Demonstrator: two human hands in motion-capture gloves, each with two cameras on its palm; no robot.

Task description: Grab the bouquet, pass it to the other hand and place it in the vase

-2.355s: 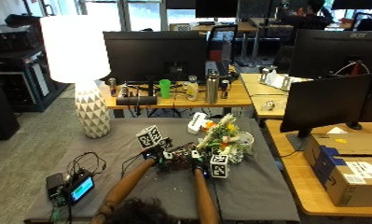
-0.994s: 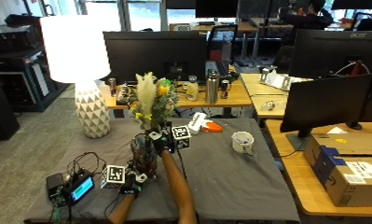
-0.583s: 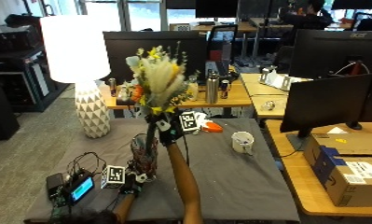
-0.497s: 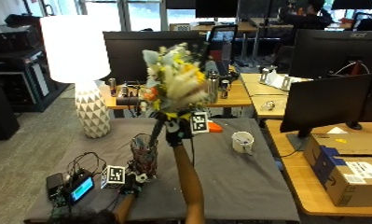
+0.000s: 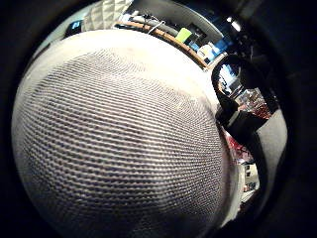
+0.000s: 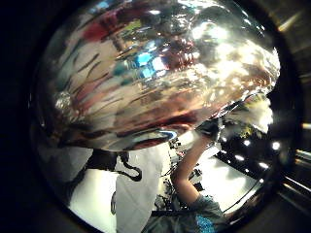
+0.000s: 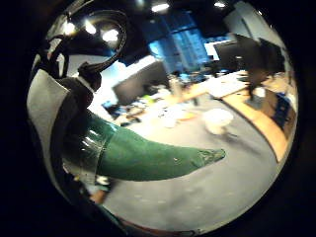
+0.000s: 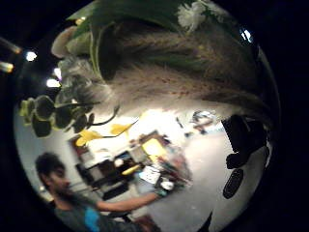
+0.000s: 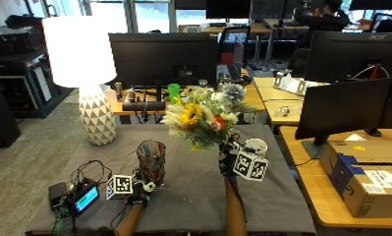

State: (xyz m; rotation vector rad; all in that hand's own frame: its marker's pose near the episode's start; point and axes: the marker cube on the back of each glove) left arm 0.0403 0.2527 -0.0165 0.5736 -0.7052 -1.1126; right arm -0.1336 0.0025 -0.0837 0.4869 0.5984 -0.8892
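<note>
Bouquet (image 9: 205, 118) is up in the air over the grey table (image 9: 274, 206), its yellow, white and orange heads upright, well to the right of the vase and above its rim height. Right hand (image 9: 233, 160) has its fingers wrapped round the green stem bundle (image 7: 148, 155), which the right palm view shows running out past the palm over the table. Left hand (image 9: 138, 189) sits at the foot of the dark glass vase (image 9: 151, 161), which fills its thumb-side palm view; whether those fingers curl round the glass I cannot tell. By my reading the pick-up and the pass are done, and what is left is to bring the stems over the mouth and lower them in. Half a second back the bouquet was higher and nearer the vase; now it is lower and further right, close to the white mug (image 9: 255, 146)
</note>
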